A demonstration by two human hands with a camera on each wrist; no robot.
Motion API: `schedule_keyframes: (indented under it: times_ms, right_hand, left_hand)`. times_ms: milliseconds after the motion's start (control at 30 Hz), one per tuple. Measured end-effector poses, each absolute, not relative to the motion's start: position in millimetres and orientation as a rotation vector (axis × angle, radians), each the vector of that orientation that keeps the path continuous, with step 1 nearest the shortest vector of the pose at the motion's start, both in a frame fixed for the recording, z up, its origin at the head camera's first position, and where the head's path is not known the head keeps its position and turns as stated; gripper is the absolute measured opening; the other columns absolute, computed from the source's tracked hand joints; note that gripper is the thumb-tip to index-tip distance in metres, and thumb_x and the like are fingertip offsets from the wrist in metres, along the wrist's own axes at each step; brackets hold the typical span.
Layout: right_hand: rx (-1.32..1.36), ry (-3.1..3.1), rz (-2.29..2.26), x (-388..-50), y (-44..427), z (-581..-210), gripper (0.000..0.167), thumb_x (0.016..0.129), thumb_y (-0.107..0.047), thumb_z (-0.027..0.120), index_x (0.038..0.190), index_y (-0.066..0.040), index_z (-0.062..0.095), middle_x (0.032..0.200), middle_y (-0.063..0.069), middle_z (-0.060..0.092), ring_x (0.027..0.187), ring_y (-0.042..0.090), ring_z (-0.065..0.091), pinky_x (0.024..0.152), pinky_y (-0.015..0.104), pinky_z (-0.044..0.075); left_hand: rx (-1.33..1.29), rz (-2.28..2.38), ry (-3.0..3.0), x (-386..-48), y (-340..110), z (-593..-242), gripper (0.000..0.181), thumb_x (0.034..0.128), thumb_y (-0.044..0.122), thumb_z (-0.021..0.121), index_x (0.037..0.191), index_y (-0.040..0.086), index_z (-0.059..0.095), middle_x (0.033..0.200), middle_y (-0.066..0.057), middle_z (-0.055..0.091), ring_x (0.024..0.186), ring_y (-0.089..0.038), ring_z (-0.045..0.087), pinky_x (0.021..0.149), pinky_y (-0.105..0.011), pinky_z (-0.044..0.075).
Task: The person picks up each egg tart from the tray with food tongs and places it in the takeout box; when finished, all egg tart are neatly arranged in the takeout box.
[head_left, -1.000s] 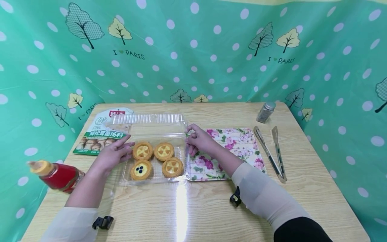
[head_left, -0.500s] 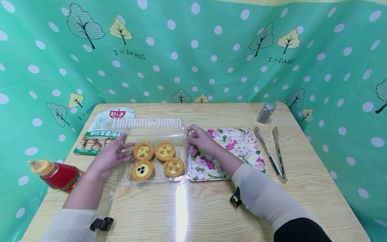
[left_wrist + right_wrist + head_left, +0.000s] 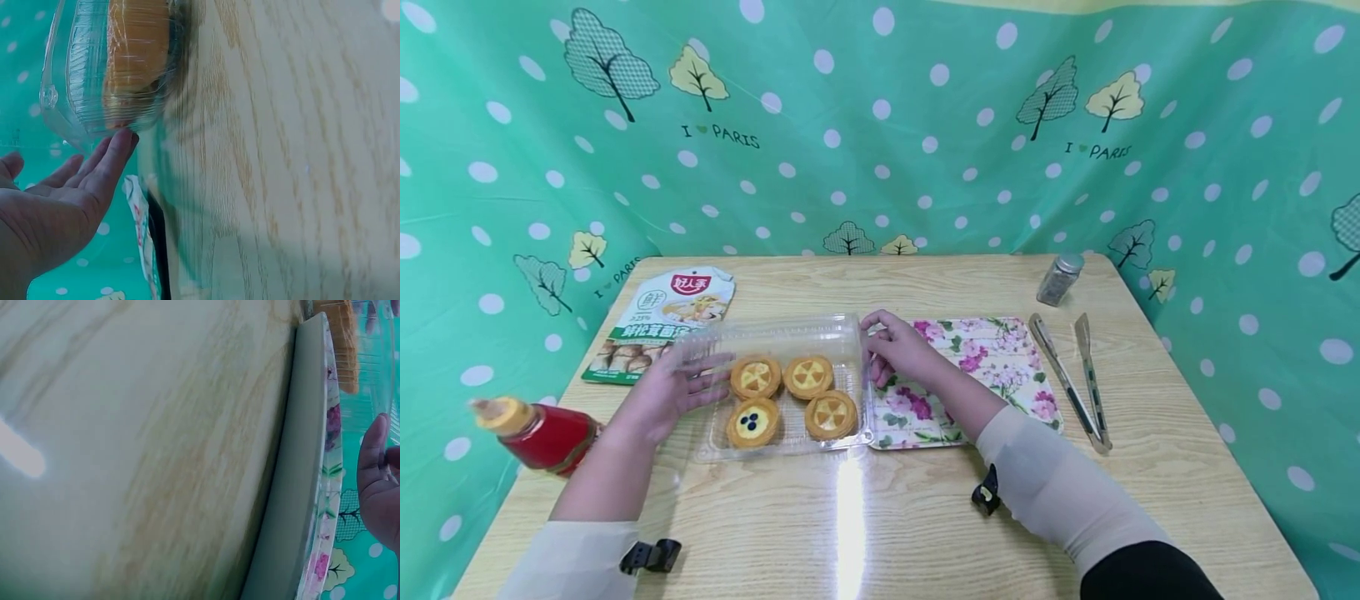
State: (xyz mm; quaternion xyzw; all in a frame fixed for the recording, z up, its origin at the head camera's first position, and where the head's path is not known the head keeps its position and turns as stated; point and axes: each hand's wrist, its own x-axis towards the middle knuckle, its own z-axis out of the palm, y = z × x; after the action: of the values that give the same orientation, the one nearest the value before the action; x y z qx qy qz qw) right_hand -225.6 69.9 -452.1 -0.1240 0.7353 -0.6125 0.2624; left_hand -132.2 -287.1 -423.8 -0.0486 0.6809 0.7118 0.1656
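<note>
A clear plastic clamshell box [image 3: 790,433] holds several round tarts [image 3: 807,377], one topped with dark berries [image 3: 749,421]. Its clear lid [image 3: 775,330] stands tilted at the back, hinged to the base. My left hand [image 3: 662,392] is at the box's left side with its fingers stretched out; in the left wrist view the fingertips [image 3: 122,139] touch the plastic. At the right side, my right hand [image 3: 906,350] has its fingers curled and appears to pinch the lid's edge. The exact contact is partly hidden by the hand.
A floral tray [image 3: 992,367] lies beside the box, under my right forearm. Metal tongs [image 3: 1071,387] and a spice jar [image 3: 1060,279] are farther right. A mushroom soup seasoning packet [image 3: 655,321] lies behind my left hand. A red squeeze bottle [image 3: 550,433] stands at left.
The lid's upper edge has come forward from the back, over the packet towards the tarts. My left hand has shifted slightly down and left; my right hand has stayed almost in place.
</note>
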Motion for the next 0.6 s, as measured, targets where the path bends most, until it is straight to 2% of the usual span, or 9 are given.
schedule_keyframes:
  times_ms: [67, 167, 267, 400, 500, 600]
  right_hand:
    - [-0.3, 1.956, -1.672, -225, 72, -450, 0.024, 0.104, -0.018, 0.045, 0.127, -0.019, 0.052, 0.098, 0.021, 0.065, 0.059, 0.023, 0.064, 0.057, 0.044, 0.062]
    - [-0.267, 1.904, -1.679, -223, 75, -446, 0.026, 0.105, -0.031, 0.043, 0.125, -0.018, 0.054, 0.104, 0.018, 0.064, 0.065, 0.022, 0.064, 0.054, 0.036, 0.06]
    - [-0.261, 1.875, -1.663, -222, 77, -443, 0.037, 0.102, -0.047, 0.046, 0.124, -0.018, 0.054, 0.109, 0.016, 0.061, 0.07, 0.023, 0.063, 0.053, 0.032, 0.058]
    - [-0.24, 1.882, -1.629, -221, 78, -441, 0.044, 0.096, -0.054, 0.053, 0.125, -0.021, 0.054, 0.112, 0.015, 0.059, 0.072, 0.023, 0.064, 0.055, 0.032, 0.059]
    - [-0.217, 1.882, -1.621, -221, 79, -442, 0.045, 0.095, -0.052, 0.057, 0.128, -0.021, 0.052, 0.113, 0.014, 0.057, 0.075, 0.023, 0.065, 0.058, 0.034, 0.06]
    - [-0.205, 1.86, -1.63, -221, 79, -443, 0.043, 0.096, -0.046, 0.059, 0.131, -0.02, 0.051, 0.115, 0.014, 0.058, 0.079, 0.025, 0.065, 0.06, 0.035, 0.061]
  left_hand:
    - [-0.136, 2.04, 1.94, -130, -287, -423, 0.062, 0.1031, 0.05, 0.04, 0.155, 0.02, 0.024, 0.138, -0.006, 0.054, 0.122, -0.021, 0.057, 0.1, -0.04, 0.054]
    - [-0.117, 2.027, 1.959, -128, -286, -422, 0.063, 0.103, 0.051, 0.039, 0.156, 0.02, 0.023, 0.146, -0.016, 0.047, 0.122, -0.02, 0.057, 0.1, -0.039, 0.054]
    - [-0.109, 2.0, 1.981, -127, -286, -422, 0.066, 0.1027, 0.053, 0.038, 0.156, 0.019, 0.02, 0.155, -0.027, 0.031, 0.122, -0.018, 0.056, 0.1, -0.038, 0.053]
    - [-0.153, 2.001, 1.972, -128, -284, -420, 0.071, 0.1004, 0.055, 0.042, 0.158, 0.021, 0.019, 0.158, -0.022, 0.026, 0.116, -0.012, 0.061, 0.101, -0.04, 0.053]
    - [-0.187, 1.962, 1.996, -126, -283, -419, 0.072, 0.0989, 0.057, 0.044, 0.158, 0.023, 0.02, 0.16, -0.02, 0.024, 0.119, -0.019, 0.061, 0.104, -0.042, 0.05]
    - [-0.165, 1.846, 2.087, -121, -283, -419, 0.071, 0.0999, 0.058, 0.038, 0.158, 0.023, 0.017, 0.16, -0.021, 0.023, 0.127, -0.031, 0.056, 0.11, -0.046, 0.044]
